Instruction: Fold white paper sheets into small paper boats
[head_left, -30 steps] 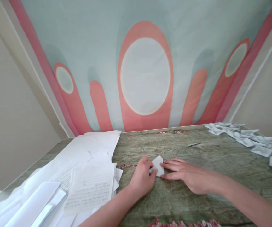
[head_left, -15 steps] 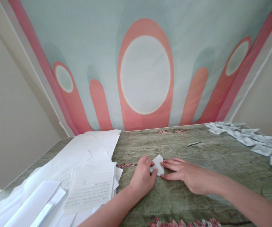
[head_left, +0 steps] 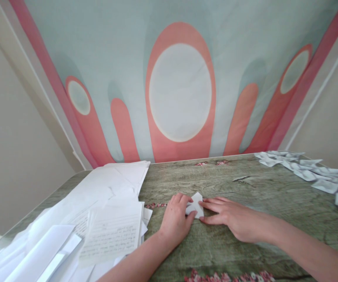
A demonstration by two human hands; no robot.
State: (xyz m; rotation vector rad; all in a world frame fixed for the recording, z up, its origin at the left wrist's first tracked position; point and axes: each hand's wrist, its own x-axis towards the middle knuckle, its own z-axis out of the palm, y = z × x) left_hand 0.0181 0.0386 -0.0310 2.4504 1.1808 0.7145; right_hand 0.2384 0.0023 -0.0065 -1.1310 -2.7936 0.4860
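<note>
As the folded paper (head_left: 197,205) at the lower centre of the frame appears light, crisp and easily creased, I would hold it by its edges. I see the left hand (head_left: 175,217) half curled, thumb and forefinger on the paper (whether pinching, I cannot tell), and the right hand (head_left: 237,220) open, fingertips at its right edge, gripping nothing. Matte white and pointed at the top, the paper lies on a wood-grain tabletop (head_left: 173,181) between flat sheets (head_left: 110,237), lower left, and angular folded pieces (head_left: 326,187), right.
</note>
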